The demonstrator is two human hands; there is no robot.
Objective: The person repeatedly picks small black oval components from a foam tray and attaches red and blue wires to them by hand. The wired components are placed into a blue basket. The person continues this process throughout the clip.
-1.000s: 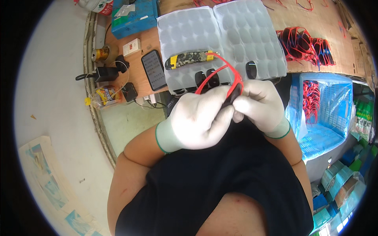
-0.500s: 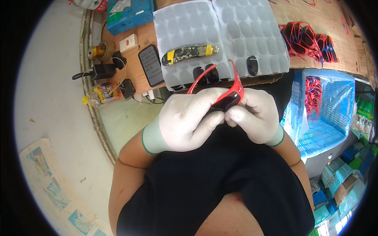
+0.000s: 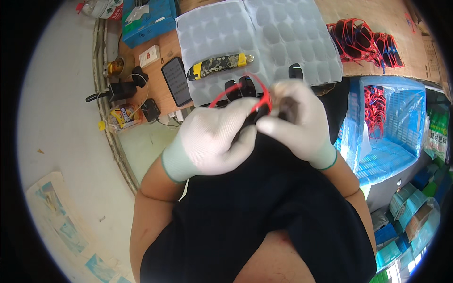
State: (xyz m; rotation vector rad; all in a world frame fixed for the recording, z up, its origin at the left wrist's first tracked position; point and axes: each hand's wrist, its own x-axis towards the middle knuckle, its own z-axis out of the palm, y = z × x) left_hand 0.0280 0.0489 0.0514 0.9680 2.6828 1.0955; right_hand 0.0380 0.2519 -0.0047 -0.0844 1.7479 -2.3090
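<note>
A pair of red-framed sunglasses [image 3: 266, 101] is held in front of my chest, its temples pointing away from me. My left hand [image 3: 214, 134], in a white knit glove with a pale green cuff, pinches the left part of the frame. At the frame's right end is my gloved right hand [image 3: 302, 125], its thumb against the front beside a dark lens [image 3: 256, 114]. Its other fingers curl beyond the frame, and their tips are smeared by motion. Just past the hands, several dark lenses [image 3: 247, 86] lie in the near row of a white moulded lens tray [image 3: 222, 33].
A camouflage-and-yellow box cutter [image 3: 221, 66] rests on the tray. Left of it are a phone [image 3: 177, 81], a small white box [image 3: 149, 56] and a blue box [image 3: 150, 21]. Red sunglasses [image 3: 358, 42] are piled at far right, above a plastic-lined blue crate [image 3: 391, 155] holding red frames.
My right hand has lifted and its fingers have shifted up along the frame's right side. The sunglasses and my left hand have moved slightly left. The whole view has shifted a little.
</note>
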